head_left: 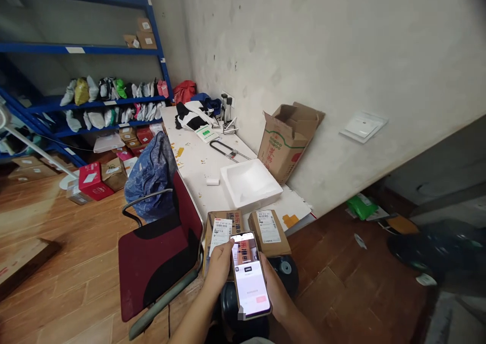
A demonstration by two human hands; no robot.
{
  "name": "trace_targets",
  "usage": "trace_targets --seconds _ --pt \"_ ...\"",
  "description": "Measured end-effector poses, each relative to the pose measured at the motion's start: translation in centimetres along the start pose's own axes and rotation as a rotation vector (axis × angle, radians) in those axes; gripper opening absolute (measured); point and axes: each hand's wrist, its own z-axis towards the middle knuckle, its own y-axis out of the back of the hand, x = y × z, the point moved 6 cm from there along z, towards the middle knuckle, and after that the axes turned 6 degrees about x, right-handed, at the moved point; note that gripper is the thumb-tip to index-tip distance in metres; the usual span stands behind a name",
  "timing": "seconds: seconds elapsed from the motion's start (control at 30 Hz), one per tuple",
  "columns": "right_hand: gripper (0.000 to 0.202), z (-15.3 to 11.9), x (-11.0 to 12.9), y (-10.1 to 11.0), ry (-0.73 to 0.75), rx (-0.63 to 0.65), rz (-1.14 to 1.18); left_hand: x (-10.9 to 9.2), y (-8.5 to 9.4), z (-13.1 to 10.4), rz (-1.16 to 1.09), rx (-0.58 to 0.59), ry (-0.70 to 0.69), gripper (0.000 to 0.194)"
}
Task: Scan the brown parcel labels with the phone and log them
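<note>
A smartphone [252,283] with a lit screen is held upright between both hands. My left hand [221,261] grips its left edge, the thumb near the upper corner. Along the other edge, my right hand [274,288] is closed around the phone, its fingers mostly hidden behind it. The upper part of the screen shows a camera picture of a box with printed characters. Just beyond the phone lie two cardboard parcels: a left parcel [236,218] and a right parcel [281,237], each with a white shipping label on top. The phone covers part of the left one.
A white foam box [250,182] stands on the white table [197,172] with a U-shaped lock [228,152]. Against the wall leans an open carton [281,146]. A dark red chair [152,263] is at left, before blue shelves [114,101]. Large water bottles [286,273] sit below the parcels.
</note>
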Motion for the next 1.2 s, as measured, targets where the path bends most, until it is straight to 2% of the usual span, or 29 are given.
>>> trace_targets --seconds 0.1,0.17,0.23,0.3,0.37,0.4,0.47,0.57,0.67,0.77,0.83,0.97,1.2 --pt "0.065 -0.6 0.5 0.0 -0.013 0.016 0.062 -0.4 -0.5 -0.3 0.033 0.004 0.006 0.060" --pt "0.064 -1.3 0.8 0.0 -0.080 0.061 0.136 -0.6 0.0 -0.8 0.071 -0.028 -0.038 0.061" --pt "0.062 -2.1 1.3 0.7 -0.145 0.074 0.220 -0.4 2.0 -1.6 0.116 -0.189 -0.134 0.059" --pt "0.063 -2.9 1.9 1.8 -0.209 0.074 0.324 0.8 5.2 -2.7 0.172 -0.454 -0.188 0.057" --pt "0.074 -3.3 2.4 3.3 -0.263 0.073 0.426 3.7 8.0 -3.2 0.170 -0.608 -0.066 0.066" --pt "0.080 -3.3 2.7 4.3 -0.267 0.056 0.465 5.5 9.0 -3.1 0.126 -0.602 0.043 0.074" --pt "0.087 -3.1 3.3 6.6 -0.216 -0.032 0.505 9.1 10.0 -2.8 -0.002 -0.500 0.254 0.079" --pt "0.082 -2.7 4.0 10.7 -0.105 -0.220 0.462 12.3 10.0 -2.7 -0.192 -0.341 0.433 0.059" --pt "0.077 -2.1 4.5 15.2 -0.033 -0.386 0.300 13.5 9.3 -2.6 -0.381 -0.201 0.488 0.055" --pt "0.073 -1.1 4.3 19.3 0.008 -0.600 0.095 13.8 9.4 -2.3 -0.436 -0.131 0.468 0.077" --pt "0.066 0.0 3.8 21.2 0.023 -0.708 -0.013 14.0 9.7 -2.2 -0.427 -0.103 0.476 0.088" --pt "0.052 2.7 2.1 22.1 0.007 -0.727 -0.073 14.2 10.1 -2.1 -0.402 -0.087 0.508 0.092" --pt "0.041 4.9 0.0 20.8 -0.007 -0.582 0.041 14.0 10.4 -2.1 -0.376 -0.141 0.498 0.072"
